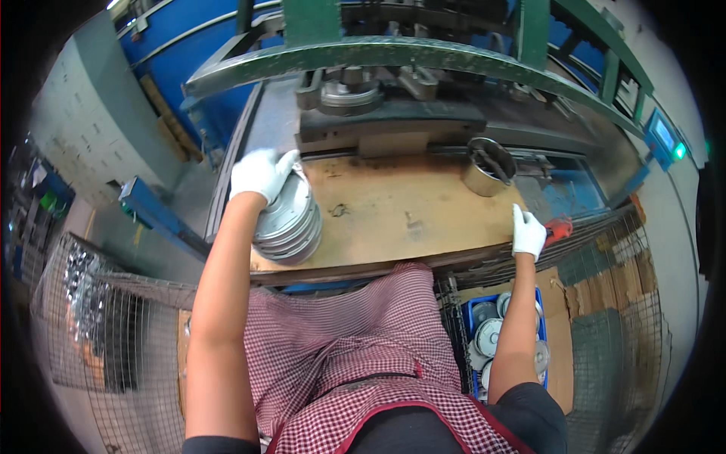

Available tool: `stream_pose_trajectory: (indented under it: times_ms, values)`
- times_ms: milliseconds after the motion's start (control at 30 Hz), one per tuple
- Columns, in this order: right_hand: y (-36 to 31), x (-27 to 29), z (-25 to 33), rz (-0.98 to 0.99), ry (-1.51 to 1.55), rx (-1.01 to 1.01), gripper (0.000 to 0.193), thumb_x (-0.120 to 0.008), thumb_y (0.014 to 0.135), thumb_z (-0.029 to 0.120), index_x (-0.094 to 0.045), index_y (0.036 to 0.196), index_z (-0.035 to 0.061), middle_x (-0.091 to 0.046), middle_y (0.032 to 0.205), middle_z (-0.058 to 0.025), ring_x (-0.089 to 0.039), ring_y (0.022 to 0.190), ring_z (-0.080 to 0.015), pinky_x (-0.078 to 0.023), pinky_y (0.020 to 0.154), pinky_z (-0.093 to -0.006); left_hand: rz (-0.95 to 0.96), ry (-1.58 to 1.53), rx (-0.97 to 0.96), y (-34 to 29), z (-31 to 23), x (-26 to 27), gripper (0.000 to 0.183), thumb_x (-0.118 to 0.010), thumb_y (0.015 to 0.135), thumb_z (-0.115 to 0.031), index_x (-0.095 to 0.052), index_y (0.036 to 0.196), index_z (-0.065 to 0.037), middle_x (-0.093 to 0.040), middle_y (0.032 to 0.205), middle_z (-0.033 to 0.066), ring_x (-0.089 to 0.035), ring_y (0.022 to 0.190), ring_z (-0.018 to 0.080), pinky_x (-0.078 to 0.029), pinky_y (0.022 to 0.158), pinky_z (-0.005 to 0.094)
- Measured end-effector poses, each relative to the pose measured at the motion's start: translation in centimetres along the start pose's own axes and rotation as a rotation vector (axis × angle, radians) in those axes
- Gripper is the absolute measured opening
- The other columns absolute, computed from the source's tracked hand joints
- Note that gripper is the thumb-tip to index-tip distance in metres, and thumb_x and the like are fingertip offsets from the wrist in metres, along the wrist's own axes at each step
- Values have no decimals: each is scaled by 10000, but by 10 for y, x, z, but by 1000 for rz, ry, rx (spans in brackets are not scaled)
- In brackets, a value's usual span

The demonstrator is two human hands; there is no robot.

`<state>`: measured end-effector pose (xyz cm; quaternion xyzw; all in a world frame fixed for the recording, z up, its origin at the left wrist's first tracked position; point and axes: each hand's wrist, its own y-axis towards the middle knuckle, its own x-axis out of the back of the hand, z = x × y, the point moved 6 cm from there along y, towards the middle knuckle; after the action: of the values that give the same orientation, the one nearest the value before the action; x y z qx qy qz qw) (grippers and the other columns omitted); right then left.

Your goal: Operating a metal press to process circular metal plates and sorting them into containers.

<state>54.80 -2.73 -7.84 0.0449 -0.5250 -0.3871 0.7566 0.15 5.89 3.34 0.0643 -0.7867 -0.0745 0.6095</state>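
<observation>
At the left of the board, my left hand (261, 175) in a white glove lies over the far edge of a stack of round metal parts (289, 231). Its thumb points right and its fingers blur a little; it seems to grip the rim of the topmost part. My right hand (529, 233), also gloved in white, is at the board's right front edge with its fingers pointing up and apart, nothing visible in it. Just right of it is a red knob-like piece (558, 230). A round metal pot (484, 180) with dark contents stands beyond that hand.
Behind the brown board (393, 219) stands a machine with a green frame (423, 53) and a round metal fixture (349, 97). A blue crate (467, 304) of metal discs is low on my right. Wire mesh baskets (136, 333) flank me. A small lit panel (662, 138) hangs at right.
</observation>
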Motion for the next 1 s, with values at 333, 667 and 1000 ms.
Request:
stream_pose_trajectory:
  times_ms: [333,667,1000]
  values:
    - [0,-3,1,-9,-4,0,485,-560,879,484,-720,891,26,-677,855,-203,-644,835,-365,-473,805,-419,163,-31,125,6,15,-22,654,-289,939,-583,-705,1050,-91,-668,1085,175,-620,1037,328,-434,931,379]
    - [4,-5,2,168,-110,-94,509,-510,890,522,-703,929,52,-664,922,-224,-626,912,-386,-462,864,-429,121,-47,78,8,15,-25,623,-312,944,-575,-692,1083,-102,-657,1070,207,-601,1046,371,-436,927,410]
    - [60,-32,58,394,100,57,577,-644,862,395,-521,1334,86,-582,1258,-202,-542,1176,-355,-423,985,-387,65,-24,88,8,16,-24,635,-314,947,-560,-700,1031,-62,-655,1032,223,-611,1001,384,-450,895,432]
